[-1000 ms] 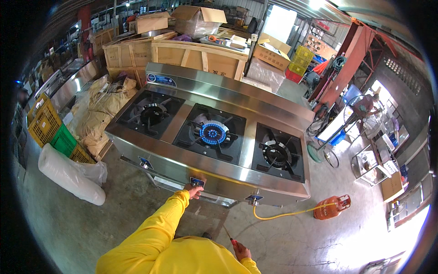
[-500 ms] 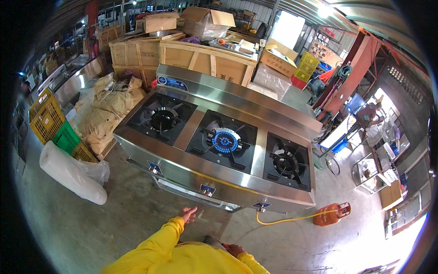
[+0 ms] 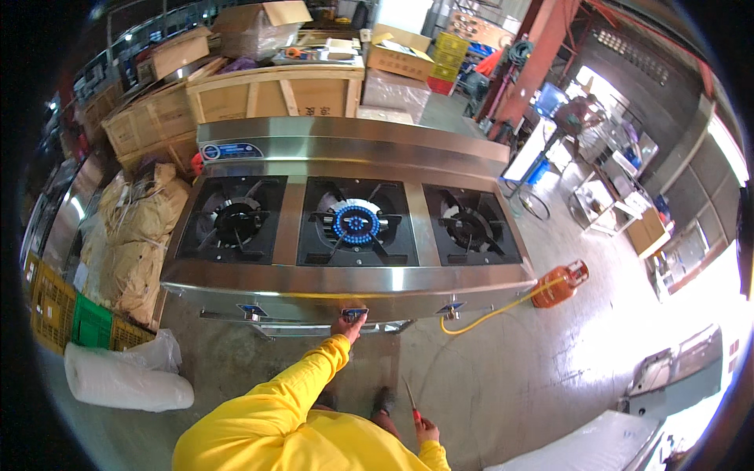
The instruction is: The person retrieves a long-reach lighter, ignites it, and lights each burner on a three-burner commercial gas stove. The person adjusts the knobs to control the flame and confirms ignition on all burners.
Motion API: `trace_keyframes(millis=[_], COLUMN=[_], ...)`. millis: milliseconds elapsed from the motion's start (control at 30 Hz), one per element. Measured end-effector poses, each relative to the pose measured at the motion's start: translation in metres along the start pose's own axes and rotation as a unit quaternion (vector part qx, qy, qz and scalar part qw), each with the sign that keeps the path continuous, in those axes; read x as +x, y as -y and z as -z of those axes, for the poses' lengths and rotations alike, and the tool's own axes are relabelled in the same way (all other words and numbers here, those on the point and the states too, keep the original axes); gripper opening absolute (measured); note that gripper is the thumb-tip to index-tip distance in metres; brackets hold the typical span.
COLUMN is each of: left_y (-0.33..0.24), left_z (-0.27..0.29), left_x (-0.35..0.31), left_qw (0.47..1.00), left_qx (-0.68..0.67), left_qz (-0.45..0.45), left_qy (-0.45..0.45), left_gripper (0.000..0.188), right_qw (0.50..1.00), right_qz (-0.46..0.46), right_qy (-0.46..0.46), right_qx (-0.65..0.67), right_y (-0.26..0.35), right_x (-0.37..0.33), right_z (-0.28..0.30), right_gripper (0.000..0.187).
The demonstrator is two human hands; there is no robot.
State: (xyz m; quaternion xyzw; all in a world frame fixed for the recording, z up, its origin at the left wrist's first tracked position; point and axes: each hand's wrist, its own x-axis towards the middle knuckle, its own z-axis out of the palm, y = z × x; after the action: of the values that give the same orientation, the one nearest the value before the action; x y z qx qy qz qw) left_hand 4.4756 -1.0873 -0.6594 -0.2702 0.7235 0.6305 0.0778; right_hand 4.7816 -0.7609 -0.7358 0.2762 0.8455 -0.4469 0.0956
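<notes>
A stainless-steel gas range with three burners stands in front of me. On the middle burner a ring of blue flame burns; the left burner and right burner show no flame. My left hand reaches to the range's front, its fingers closed on the middle control knob, which they partly cover. Low at my side, away from the range, my right hand grips a red-handled tool with a long thin shaft pointing forward; its exact kind is unclear.
An orange gas cylinder stands right of the range, with a yellow hose running to it. A roll of white wrap and plastic crates lie at the left. Wooden crates stand behind; another person is far right.
My left hand has moved forward from open air onto the middle knob. My right hand and its tool now show more fully. The view has turned, and the range appears more level.
</notes>
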Motion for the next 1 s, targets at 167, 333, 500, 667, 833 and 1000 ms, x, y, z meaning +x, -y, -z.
trace_keyframes(millis=[167,333,500,667,833,1000], left_y=[-0.008,-0.011,0.026,0.103,0.162,0.147], left_z=[0.001,0.010,-0.003,-0.046,-0.114,-0.239], left_x=[-0.005,-0.015,-0.034,-0.098,-0.121,-0.118], left_qw=[1.000,0.999,0.998,0.938,0.752,0.854], left_qx=[0.010,-0.029,0.034,0.261,0.504,0.438], left_qz=[0.008,-0.019,0.016,0.006,0.020,0.039], left_qy=[-0.021,0.013,0.048,0.229,0.425,0.277], left_gripper=[0.050,0.053,0.061,0.086,0.068,0.050], right_qw=[0.936,0.906,0.923,0.921,0.890,0.872], right_qz=[-0.318,-0.410,-0.379,-0.376,-0.418,-0.413], right_qy=[-0.116,-0.083,-0.065,-0.082,-0.125,-0.226], right_qx=[-0.100,-0.069,-0.013,0.063,0.132,0.136], right_y=[-0.102,-0.109,-0.082,-0.100,-0.159,-0.247], right_x=[-0.147,-0.187,-0.159,-0.143,-0.133,-0.086], right_z=[-0.036,-0.055,-0.036,0.011,0.078,0.179], right_gripper=[0.055,0.054,0.054,0.054,0.054,0.050])
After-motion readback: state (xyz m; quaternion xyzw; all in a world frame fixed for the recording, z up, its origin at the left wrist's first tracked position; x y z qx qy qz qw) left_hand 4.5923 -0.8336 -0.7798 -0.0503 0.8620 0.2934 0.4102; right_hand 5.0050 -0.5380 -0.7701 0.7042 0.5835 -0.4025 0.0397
